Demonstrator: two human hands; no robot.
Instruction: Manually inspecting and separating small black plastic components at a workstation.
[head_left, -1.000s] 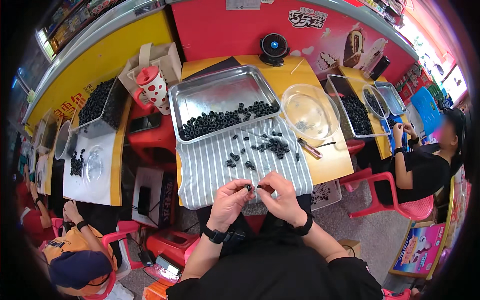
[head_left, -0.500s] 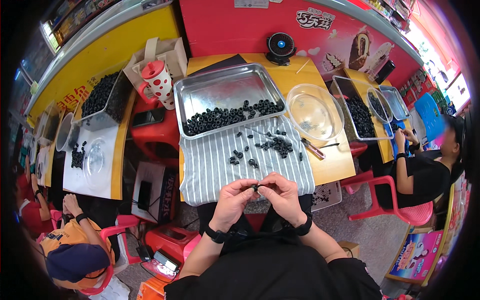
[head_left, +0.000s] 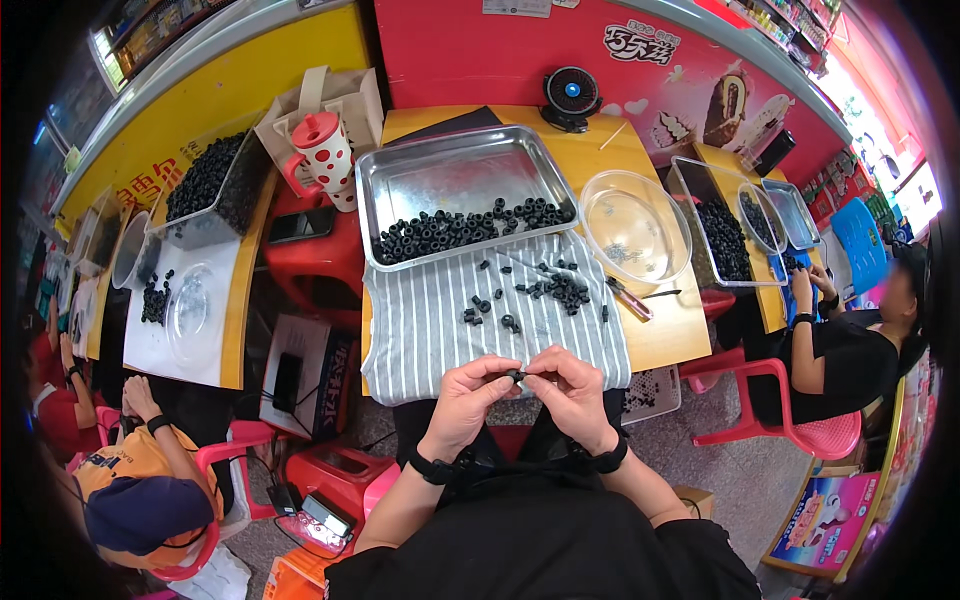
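Observation:
Pinched between both my hands is a small black ring-like part (head_left: 515, 376), held at the near edge of the striped cloth. My left hand (head_left: 466, 398) grips it from the left with thumb and fingertips. From the other side my right hand (head_left: 572, 396) closes on it in the same way; fingers cover much of the part. Beyond the hands, loose black parts (head_left: 560, 290) lie scattered on the grey-and-white striped cloth (head_left: 420, 345). A metal tray (head_left: 440, 168) behind them holds a heap of similar black ring-shaped parts (head_left: 430, 236) along its near side.
Right of the tray sits a round clear plastic tub (head_left: 622, 225), with a pen-like tool (head_left: 630, 299) nearer me. A small black fan (head_left: 571, 95) stands behind. A spotted cup (head_left: 325, 160) is at the left. People work at tables on both sides.
The view has shifted slightly. My hands keep nearly the same pose around the small black part. At the right, the other person's hands have moved a little.

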